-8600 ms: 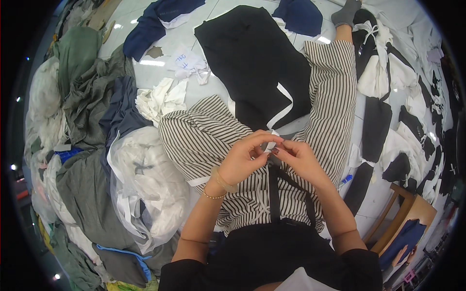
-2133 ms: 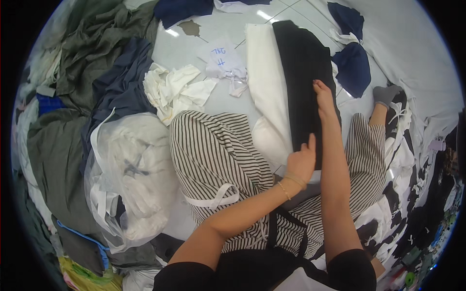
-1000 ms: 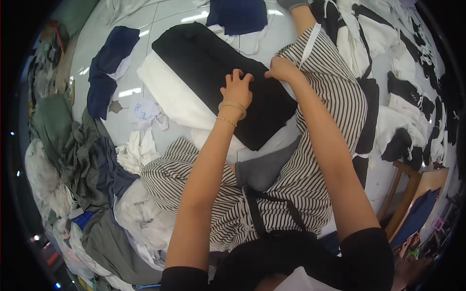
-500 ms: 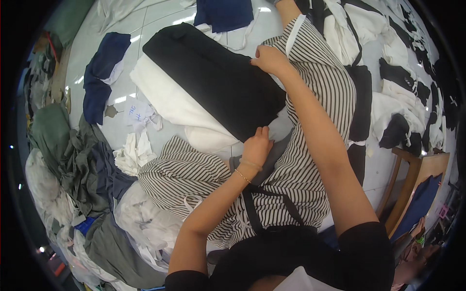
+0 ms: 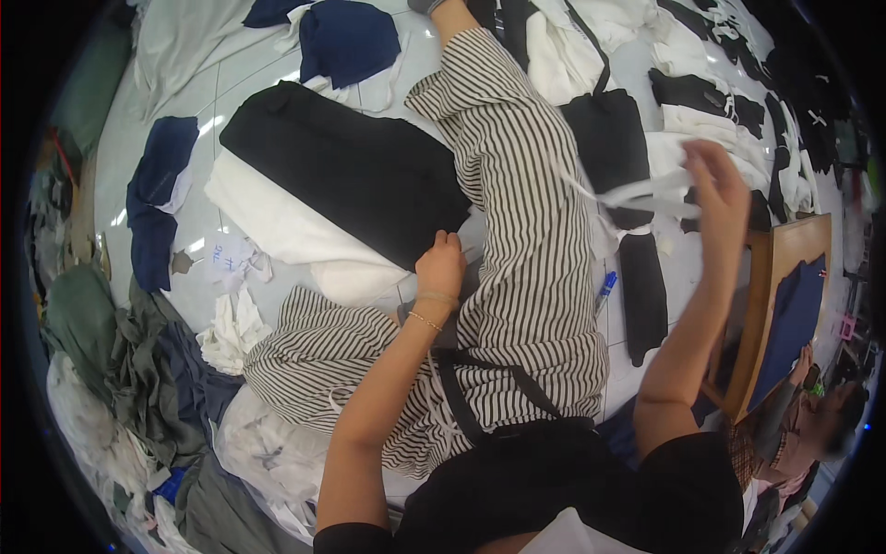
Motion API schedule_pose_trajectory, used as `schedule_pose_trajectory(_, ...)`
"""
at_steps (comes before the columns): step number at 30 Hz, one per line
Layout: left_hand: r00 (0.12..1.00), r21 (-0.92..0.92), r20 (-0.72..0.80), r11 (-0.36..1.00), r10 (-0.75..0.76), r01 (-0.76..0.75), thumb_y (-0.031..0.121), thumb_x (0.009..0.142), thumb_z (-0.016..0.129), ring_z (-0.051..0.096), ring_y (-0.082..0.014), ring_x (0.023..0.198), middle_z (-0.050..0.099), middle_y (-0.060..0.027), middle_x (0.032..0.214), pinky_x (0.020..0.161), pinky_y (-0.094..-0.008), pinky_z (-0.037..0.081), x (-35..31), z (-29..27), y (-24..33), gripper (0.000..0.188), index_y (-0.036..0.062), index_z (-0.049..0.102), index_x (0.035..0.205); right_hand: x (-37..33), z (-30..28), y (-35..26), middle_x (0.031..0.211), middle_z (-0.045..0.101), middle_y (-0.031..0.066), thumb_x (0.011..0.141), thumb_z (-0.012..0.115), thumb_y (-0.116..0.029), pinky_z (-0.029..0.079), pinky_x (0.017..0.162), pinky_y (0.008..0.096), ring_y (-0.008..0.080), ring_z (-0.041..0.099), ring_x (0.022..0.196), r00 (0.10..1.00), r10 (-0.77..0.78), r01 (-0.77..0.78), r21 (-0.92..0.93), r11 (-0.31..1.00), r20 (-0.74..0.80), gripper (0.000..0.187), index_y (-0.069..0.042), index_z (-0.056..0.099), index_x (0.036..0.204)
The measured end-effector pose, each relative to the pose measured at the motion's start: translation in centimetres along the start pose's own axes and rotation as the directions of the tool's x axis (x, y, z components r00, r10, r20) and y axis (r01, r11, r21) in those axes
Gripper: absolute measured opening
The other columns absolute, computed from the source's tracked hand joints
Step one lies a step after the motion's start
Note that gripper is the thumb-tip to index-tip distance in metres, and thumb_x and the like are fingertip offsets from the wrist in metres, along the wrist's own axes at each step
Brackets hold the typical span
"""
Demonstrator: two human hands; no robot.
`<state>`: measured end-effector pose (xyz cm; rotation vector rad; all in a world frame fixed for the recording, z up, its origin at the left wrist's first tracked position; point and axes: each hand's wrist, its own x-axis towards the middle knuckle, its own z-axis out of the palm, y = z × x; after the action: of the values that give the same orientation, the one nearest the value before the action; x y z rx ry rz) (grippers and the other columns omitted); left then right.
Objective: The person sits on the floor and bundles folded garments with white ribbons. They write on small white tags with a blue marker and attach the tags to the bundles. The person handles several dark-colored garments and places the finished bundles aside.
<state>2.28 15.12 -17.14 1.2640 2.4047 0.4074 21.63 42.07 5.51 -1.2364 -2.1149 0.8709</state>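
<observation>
A folded stack of black fabric (image 5: 341, 171) lies on the floor in front of me, over a layer of white fabric (image 5: 277, 226). My left hand (image 5: 440, 270), fingers bent together, grips the near right corner of the black fabric. My right hand (image 5: 722, 189) is raised to the right, closed on a white fabric strip (image 5: 641, 196). Motion blurs the strip, which trails back toward the striped trousers (image 5: 517, 185) on my outstretched leg.
Folded black pieces (image 5: 609, 138) and a blue marker (image 5: 605, 288) lie right of my leg. Navy cloth (image 5: 157, 198) and crumpled white scraps (image 5: 233, 332) are to the left. A wooden stool (image 5: 784, 314) stands at the right, near another person (image 5: 803, 415).
My right hand has left the black fabric's edge and swung right, now with the white strip that lay on my striped leg. The left hand stays at the fabric's corner. The view has shifted.
</observation>
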Motion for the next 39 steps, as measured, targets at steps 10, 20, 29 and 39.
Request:
schedule_pose_trajectory(10, 0.990, 0.034, -0.068, 0.992, 0.121, -0.118, 0.005, 0.081, 0.058, 0.065, -0.0277, 0.086, 0.058, -0.0108, 0.090, 0.067, -0.0382, 0.057, 0.8, 0.3, 0.3, 0.007, 0.0042, 0.057, 0.089, -3.1, -0.2, -0.9, 0.088, 0.064, 0.0002, 0.094, 0.060, -0.008, 0.044, 0.074, 0.0211, 0.0066, 0.056, 0.083, 0.998, 0.019, -0.028, 0.131, 0.991, 0.066, 0.013, 0.000, 0.066, 0.102)
schedule_pose_trajectory(20, 0.995, -0.012, -0.080, 0.998, 0.066, -0.067, 0.007, 0.078, 0.065, 0.064, -0.0299, 0.086, 0.058, -0.0102, 0.090, 0.071, -0.0417, 0.054, 0.7, 0.7, -1.0, 0.014, 0.0058, 0.058, 0.090, -6.7, 6.3, -2.1, 0.089, 0.066, 0.0045, 0.091, 0.059, -0.006, 0.044, 0.070, 0.0232, 0.0082, 0.056, 0.080, 0.917, 0.015, -0.091, 0.172, 0.981, 0.399, 0.011, 0.002, 0.063, 0.098)
schedule_pose_trajectory(29, 0.990, -0.792, -0.047, 0.608, -0.132, 0.043, -0.006, 0.085, 0.063, 0.054, -0.0074, 0.071, 0.063, -0.0037, 0.085, 0.063, -0.0218, 0.046, -1.3, -8.6, 4.4, 0.025, 0.0011, 0.055, 0.107, -10.5, 11.8, -1.4, 0.081, 0.063, 0.0063, 0.092, 0.065, -0.016, 0.051, 0.076, 0.0310, 0.0143, 0.063, 0.080, 0.766, 0.016, -0.263, 0.291, 0.920, 0.642, 0.030, -0.002, 0.061, 0.118)
schedule_pose_trajectory(39, 0.997, -0.863, -0.001, 0.503, 0.082, -0.042, -0.003, 0.085, 0.065, 0.054, -0.0066, 0.070, 0.064, -0.0031, 0.088, 0.065, -0.0212, 0.045, -2.4, -11.7, 9.5, 0.029, 0.0022, 0.050, 0.109, -9.9, 10.6, 0.4, 0.084, 0.066, 0.0018, 0.088, 0.065, -0.009, 0.049, 0.076, 0.0254, 0.0091, 0.061, 0.079, 0.799, -0.088, -0.332, 0.559, 0.760, 0.594, 0.011, -0.001, 0.065, 0.096)
